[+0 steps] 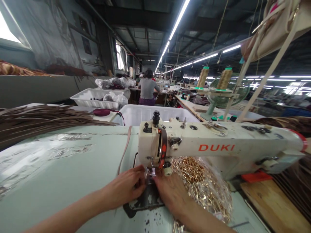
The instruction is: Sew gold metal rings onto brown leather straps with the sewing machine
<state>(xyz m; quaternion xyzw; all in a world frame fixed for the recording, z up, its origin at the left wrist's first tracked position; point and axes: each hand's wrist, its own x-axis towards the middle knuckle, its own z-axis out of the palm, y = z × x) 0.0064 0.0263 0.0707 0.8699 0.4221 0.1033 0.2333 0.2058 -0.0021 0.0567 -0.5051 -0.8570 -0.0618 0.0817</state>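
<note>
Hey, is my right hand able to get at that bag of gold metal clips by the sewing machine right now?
Probably yes. The right hand sits at the presser foot, directly beside the clear bag of gold clips, its wrist already against the plastic. Nothing lies between them; only the sewing machine arm overhangs the bag's far part.

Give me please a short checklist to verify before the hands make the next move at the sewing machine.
1. Left hand beside the presser foot: ok.
2. Right hand beside the presser foot: ok.
3. Fingers away from the needle: cannot tell, hidden.
4. Brown strap lies flat on the table: ok.
5. Bag of gold hardware away from the stitching area: not ok, it touches the right hand.
6. Thread cones upright: ok.
</note>
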